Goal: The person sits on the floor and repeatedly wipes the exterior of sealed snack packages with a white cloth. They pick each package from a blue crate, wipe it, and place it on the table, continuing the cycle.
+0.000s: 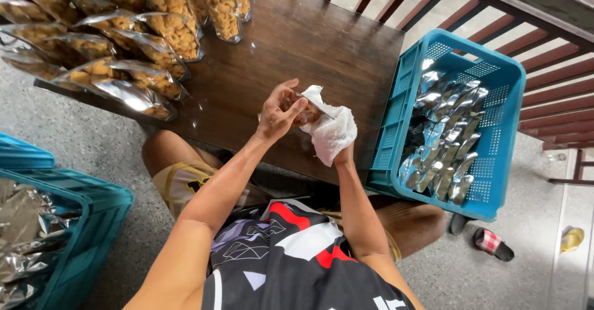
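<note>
My left hand [279, 111] grips a small snack pouch [307, 113] with a silver edge, held above the dark wooden table [291, 44]. Wrapped in a white cloth [334, 133], my right hand [342, 155] presses against the pouch from the right side; only the wrist shows below the cloth. Both hands meet near the table's front edge, above my lap.
Several clear-and-silver pouches of yellow snacks [124, 44] lie in rows on the table's left part. A blue plastic crate [455, 121] with silver pouches stands at the right. Another blue crate [55, 236] sits at the lower left. A wooden railing [538, 68] runs behind.
</note>
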